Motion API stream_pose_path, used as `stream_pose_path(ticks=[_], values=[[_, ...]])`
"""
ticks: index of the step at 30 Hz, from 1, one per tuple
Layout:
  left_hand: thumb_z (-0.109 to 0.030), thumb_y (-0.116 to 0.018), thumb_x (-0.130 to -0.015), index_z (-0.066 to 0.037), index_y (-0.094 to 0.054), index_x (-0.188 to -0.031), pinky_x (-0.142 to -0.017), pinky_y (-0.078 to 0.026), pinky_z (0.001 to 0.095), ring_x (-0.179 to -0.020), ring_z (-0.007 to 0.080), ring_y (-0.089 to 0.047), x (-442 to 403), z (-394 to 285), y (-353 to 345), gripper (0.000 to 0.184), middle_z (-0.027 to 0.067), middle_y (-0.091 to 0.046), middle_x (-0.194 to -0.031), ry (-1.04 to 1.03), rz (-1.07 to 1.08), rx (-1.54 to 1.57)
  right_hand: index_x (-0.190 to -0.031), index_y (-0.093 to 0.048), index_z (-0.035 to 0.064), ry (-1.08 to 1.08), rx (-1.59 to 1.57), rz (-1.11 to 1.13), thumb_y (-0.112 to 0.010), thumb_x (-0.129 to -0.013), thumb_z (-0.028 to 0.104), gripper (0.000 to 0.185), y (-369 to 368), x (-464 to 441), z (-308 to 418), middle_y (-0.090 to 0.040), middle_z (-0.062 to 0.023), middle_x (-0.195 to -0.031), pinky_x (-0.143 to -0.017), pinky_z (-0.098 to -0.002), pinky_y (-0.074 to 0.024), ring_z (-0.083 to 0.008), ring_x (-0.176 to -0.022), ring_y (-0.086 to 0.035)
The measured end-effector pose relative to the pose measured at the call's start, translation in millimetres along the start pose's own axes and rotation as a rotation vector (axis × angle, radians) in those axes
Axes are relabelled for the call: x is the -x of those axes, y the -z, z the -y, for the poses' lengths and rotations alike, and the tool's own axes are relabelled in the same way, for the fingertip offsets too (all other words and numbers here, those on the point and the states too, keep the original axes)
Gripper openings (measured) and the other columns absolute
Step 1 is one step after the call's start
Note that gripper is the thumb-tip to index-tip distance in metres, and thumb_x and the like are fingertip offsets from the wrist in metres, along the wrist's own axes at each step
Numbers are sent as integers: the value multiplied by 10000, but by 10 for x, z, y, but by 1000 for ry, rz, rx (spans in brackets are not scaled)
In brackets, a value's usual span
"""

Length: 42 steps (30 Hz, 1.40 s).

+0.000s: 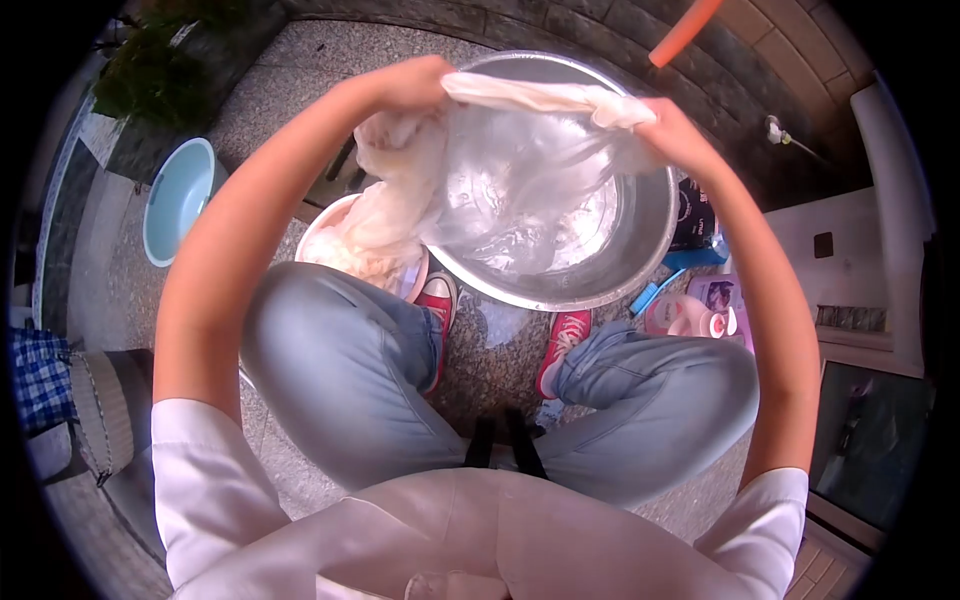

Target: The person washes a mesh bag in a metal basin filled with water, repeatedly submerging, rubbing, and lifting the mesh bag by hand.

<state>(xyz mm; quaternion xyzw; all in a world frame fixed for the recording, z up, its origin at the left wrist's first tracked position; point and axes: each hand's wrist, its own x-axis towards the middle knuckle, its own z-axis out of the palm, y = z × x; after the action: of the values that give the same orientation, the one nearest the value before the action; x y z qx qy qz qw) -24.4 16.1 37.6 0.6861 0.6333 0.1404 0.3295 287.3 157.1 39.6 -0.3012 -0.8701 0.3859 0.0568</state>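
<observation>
A thin, sheer, cream-coloured cloth (540, 97) is stretched between my two hands over a large round metal basin (655, 235). My left hand (418, 85) is closed around one end at the basin's far left rim. On the far right side, my right hand (675, 135) grips the other, twisted end. Part of the fabric hangs blurred over the basin, which has a shiny wet-looking bottom. More of it drops on the left into a pink basin (418, 280) beside my knee. My fingers are partly hidden by the cloth and by the backs of my hands.
A light blue tub (160, 215) stands on the left. To the right are a blue-handled brush (655, 292), a pink bottle (680, 318), a purple package (722, 295) and a dark package (695, 215). My red shoes (565, 350) flank the metal basin's near edge. An orange pipe (685, 32) hangs at top right.
</observation>
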Motion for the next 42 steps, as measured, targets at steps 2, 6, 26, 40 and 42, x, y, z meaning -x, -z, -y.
stream_pose_path(ticks=[2, 6, 26, 40, 42], values=[[-116, -503, -810, 15, -625, -963, -756, -439, 260, -810, 128, -566, -74, 140, -125, 235, 56, -641, -836, -52, 65, 139, -971, -608, -34, -8, -298, -24, -538, -772, 210, 323, -188, 78, -22, -650, -82, -797, -616, -293, -483, -144, -720, -631], [-228, -565, -801, -12, -598, -902, -730, -439, 249, -755, 112, -571, -160, 204, -280, 241, 64, -632, -857, 181, 198, 482, -1118, -514, -18, -317, -523, 212, -623, -765, 370, 535, -397, 11, -131, -627, -49, -725, -480, -194, -469, -106, -528, -586], [-359, -645, -751, 7, -570, -1071, -736, -478, 343, -812, 221, -625, -519, 327, -561, 492, 133, -648, -849, 55, 278, 29, -1252, -381, -20, -155, -246, 446, -687, -670, 221, 701, -409, -40, -506, -573, -140, -1095, -844, -295, -454, -190, -953, -568], [-353, -601, -768, 41, -605, -992, -760, -450, 292, -797, 223, -605, -422, 188, -800, 454, 110, -645, -855, 177, 146, 265, -966, -614, -24, -144, -207, -2, -596, -739, 118, 267, -594, -18, -764, -651, -104, -773, -653, -292, -487, -180, -716, -638], [-351, -641, -757, 43, -601, -1002, -736, -448, 277, -793, 170, -597, -441, 193, -818, 465, 102, -641, -849, 193, 232, 479, -983, -616, -1, -266, -332, -23, -589, -763, 100, 244, -572, 2, -699, -640, -71, -756, -612, -264, -479, -125, -680, -621]])
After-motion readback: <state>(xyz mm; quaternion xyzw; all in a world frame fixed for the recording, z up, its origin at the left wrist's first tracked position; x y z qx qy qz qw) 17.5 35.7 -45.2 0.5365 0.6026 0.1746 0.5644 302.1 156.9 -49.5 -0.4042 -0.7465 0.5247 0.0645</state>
